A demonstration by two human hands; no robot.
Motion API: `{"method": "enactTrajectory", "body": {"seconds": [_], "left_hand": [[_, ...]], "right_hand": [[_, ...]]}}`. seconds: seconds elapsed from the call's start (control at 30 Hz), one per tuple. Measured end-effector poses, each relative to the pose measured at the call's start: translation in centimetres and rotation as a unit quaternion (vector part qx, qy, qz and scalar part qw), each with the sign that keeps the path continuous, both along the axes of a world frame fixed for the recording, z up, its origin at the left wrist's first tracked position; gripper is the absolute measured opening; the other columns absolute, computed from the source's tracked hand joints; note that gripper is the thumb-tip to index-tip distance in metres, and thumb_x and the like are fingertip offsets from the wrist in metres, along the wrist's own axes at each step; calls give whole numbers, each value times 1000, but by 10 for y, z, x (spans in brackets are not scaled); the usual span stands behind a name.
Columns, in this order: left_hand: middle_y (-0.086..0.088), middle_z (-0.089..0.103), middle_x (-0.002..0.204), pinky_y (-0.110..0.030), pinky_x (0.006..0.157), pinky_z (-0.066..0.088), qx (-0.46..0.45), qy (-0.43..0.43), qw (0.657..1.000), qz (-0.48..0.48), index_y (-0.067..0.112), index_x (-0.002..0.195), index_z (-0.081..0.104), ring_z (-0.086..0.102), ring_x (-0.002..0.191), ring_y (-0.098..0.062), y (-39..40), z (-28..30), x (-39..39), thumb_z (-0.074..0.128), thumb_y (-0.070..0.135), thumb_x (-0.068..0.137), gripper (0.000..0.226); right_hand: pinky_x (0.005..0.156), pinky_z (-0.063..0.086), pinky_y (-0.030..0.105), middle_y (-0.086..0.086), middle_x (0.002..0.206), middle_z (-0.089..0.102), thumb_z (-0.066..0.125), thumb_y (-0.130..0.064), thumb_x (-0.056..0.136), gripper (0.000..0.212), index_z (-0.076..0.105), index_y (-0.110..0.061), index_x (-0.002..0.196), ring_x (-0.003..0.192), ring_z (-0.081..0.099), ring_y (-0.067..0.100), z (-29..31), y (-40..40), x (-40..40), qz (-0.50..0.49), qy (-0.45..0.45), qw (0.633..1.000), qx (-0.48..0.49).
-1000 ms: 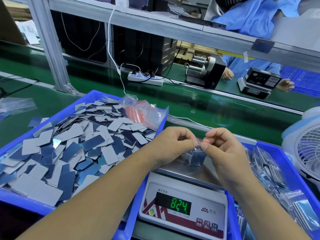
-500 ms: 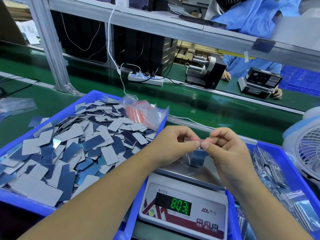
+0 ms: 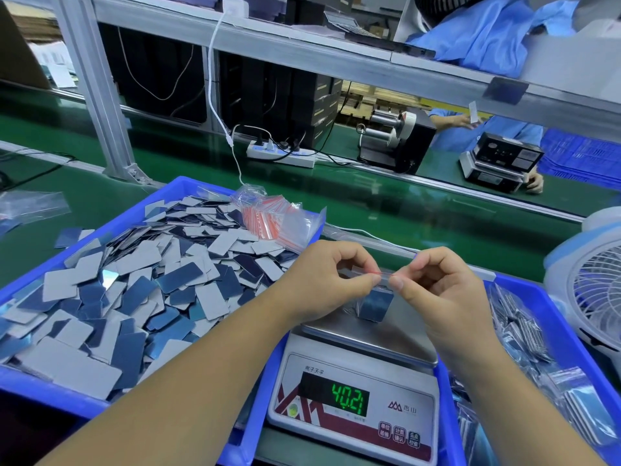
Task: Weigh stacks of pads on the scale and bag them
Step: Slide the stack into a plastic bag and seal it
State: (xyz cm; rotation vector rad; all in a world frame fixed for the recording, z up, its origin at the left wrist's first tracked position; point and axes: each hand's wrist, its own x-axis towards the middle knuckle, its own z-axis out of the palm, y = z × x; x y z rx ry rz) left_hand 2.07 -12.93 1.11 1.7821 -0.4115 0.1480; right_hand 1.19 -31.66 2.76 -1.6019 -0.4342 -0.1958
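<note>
Pinching the red zip strip of a small clear bag [image 3: 376,299] just above the scale [image 3: 356,391], the left hand [image 3: 331,280] and right hand [image 3: 437,290] are each clamped on the seal, thumbs nearly touching. The stack of pads inside hangs to the scale's steel pan, seemingly resting there. If the pinch skips a stretch, the seal may stay partly open and pads could spill. Downward pressure would also disturb the reading; the display shows 40.21.
</note>
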Motion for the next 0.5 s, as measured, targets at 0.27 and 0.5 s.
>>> {"method": "enactTrajectory", "body": {"seconds": [0.27,0.5], "left_hand": [[12,69,78,-23,68,51,1,10,1000,-21,26,80,69,61,66,-3,0,3,-3,70,19,84,8],[-1,71,84,-38,75,55,-14,-2,1000,-14,23,81,69,63,75,-12,-7,0,-6,70,18,83,6]], "right_hand": [[72,53,20,-1,78,69,71,10,79,28,59,-12,92,75,63,11,-3,2,1,27,10,1000,-2],[66,50,19,-3,73,67,70,11,81,29,56,-14,85,69,60,10,-2,-1,0,18,-9,999,-49]]}}
